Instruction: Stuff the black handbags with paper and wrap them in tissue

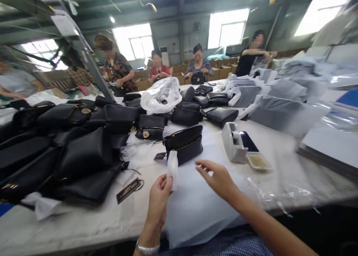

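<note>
My left hand [160,190] pinches a narrow white wrapped strip [173,168], held upright in front of a black handbag [186,146]. The strip looks like folded tissue or foam; what is inside it does not show. Gold zips run along the bag, which stands on the table with a dark tag [160,156] at its left side. To the right of the strip, my right hand [216,175] hovers with loosely bent fingers and nothing visible in them. Beneath both hands lies a sheet of white tissue paper [201,207].
Many black bags [84,159] are piled on the left, near a loose tag [128,190]. A tape dispenser [234,142] and a small tray [258,161] stand right of the bag. Wrapped bags [274,110] and stacked boards [330,151] lie further right. Several people work across the table.
</note>
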Available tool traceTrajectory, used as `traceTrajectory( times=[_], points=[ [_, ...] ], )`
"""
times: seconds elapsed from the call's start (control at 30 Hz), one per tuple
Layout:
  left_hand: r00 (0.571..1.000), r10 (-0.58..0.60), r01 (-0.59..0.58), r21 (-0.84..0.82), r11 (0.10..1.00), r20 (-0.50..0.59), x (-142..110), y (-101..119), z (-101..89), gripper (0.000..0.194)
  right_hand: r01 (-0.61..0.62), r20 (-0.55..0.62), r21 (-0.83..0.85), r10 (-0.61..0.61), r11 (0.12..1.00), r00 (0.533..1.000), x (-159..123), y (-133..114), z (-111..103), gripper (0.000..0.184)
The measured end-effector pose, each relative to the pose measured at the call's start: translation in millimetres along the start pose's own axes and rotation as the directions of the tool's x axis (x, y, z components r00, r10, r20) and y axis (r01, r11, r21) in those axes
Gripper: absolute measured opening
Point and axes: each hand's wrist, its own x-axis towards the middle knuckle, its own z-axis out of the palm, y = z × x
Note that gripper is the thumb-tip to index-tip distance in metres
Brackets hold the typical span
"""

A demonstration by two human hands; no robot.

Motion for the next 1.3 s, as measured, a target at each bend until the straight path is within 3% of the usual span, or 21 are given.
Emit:
traceTrajectory(
  times=[0.07,0.13,0.2,0.27,0.43,0.6,0.7,0.83,0.97,1.13,1.23,1.3],
  points=[
    [1.0,0.01,-0.01,-0.036,0.999,-0.013,1.8,-4.3,-1.7,0.046,-0.047,-0.265,-0.192,-0.006,0.98,0.964,14.9,26.8,-49.7,0.033],
    [1.0,0.009,-0.01,-0.068,0.998,-0.018,2.6,-8.0,-2.8,0.047,-0.122,-0.463,-0.312,-0.039,0.942,0.886,28.8,61.6,-95.2,0.035],
    [1.0,-0.003,0.002,-0.093,0.996,-0.017,3.2,-11.2,-2.6,0.048,-0.28,-0.518,-0.279,0.102,0.919,0.849,39.2,96.6,-126.7,0.029],
    [1.0,-0.02,0.02,-0.105,0.994,0.0,4.3,-13.9,-1.9,0.048,-0.394,-0.488,-0.187,0.264,0.9,0.832,44.8,124.0,-141.2,0.025],
    [0.999,-0.047,0.047,-0.066,0.997,0.004,6.6,-16.8,-2.4,0.049,-0.441,-0.437,-0.033,0.384,0.897,0.813,46.0,146.2,-134.4,0.032],
    [0.999,-0.03,0.029,-0.01,1.0,-0.041,4.9,-13.5,-2.0,0.053,-0.383,-0.491,0.057,0.36,0.922,0.794,35.2,131.4,-125.4,0.034],
    [0.998,-0.029,0.029,-0.012,1.0,-0.055,5.8,-13.2,-0.9,0.053,-0.321,-0.559,0.167,0.358,0.932,0.748,18.7,115.4,-117.7,0.034],
    [0.999,-0.026,0.025,-0.021,0.999,-0.04,8.6,-14.8,-0.8,0.054,-0.323,-0.466,0.452,0.529,0.832,0.709,-4.1,97.4,-102.5,0.04],
    [0.999,-0.023,0.022,-0.022,1.0,-0.028,9.2,-15.7,-2.0,0.053,-0.338,-0.335,0.655,0.661,0.676,0.672,-13.0,99.1,-90.9,0.04],
    [1.0,-0.022,0.021,-0.063,0.998,-0.019,8.6,-16.1,-1.9,0.051,-0.366,-0.354,0.651,0.693,0.665,0.629,-10.2,120.0,-87.3,0.043],
    [0.999,-0.009,0.005,-0.101,0.995,-0.036,7.2,-15.4,0.0,0.049,-0.39,-0.349,0.629,0.692,0.673,0.631,-14.8,124.0,-85.2,0.044],
    [0.999,0.001,-0.005,-0.103,0.995,-0.037,6.3,-15.1,1.0,0.047,-0.408,-0.353,0.561,0.654,0.72,0.669,-20.7,115.1,-80.4,0.043]
  ],
)
